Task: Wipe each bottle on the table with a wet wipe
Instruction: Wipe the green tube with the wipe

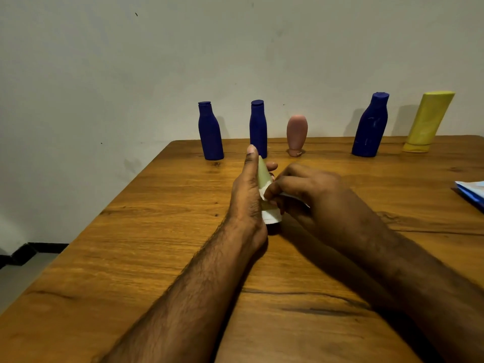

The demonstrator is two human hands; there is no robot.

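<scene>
A wooden table (162, 231) fills the lower part of the view, set against a plain pale wall (131, 61). Near the middle of the table, two bare hands work on a small pale green tube (264, 176) with a white cap, held cap down and tip up, just above the table top. The left hand (248, 189) grips the tube from its left side, thumb stretched up along it and fingertips showing past its far side. The right hand (303, 189) has its fingers curled, pinching a white wet wipe (265, 193) against the tube's lower half.

Behind the tube, along the table's far edge by the wall, stands a row of five containers. Two dark blue bottles (210, 132) (258, 128) stand upright just behind the tube and to its left. A pink bottle (296, 134) stands on its cap, behind and slightly right. Farther right are a larger dark blue bottle (369, 125) and a yellow tube (427, 121).

Well to the right of the tube, at the frame's edge, lies a blue and white packet (471, 192).
</scene>
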